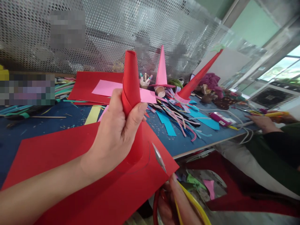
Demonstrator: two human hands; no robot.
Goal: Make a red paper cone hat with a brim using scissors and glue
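My left hand (pixel 117 134) is closed around a rolled red paper cone (pixel 130 84) and holds it upright on a large red paper sheet (pixel 70 165). A faint pencilled circle runs around the cone's base. At the sheet's lower right edge, my right hand (pixel 175 200) grips scissors (pixel 161 162) with red and yellow handles. The scissors' metal blades lie on the sheet's edge near the circle.
A blue table (pixel 182 143) carries paper strips, a pink cone hat (pixel 161 67), a tall red cone hat (pixel 199 76), red and pink sheets (pixel 98 84) and a perforated metal screen behind. Another person's hand (pixel 262 122) rests at the right. Scraps lie on the floor.
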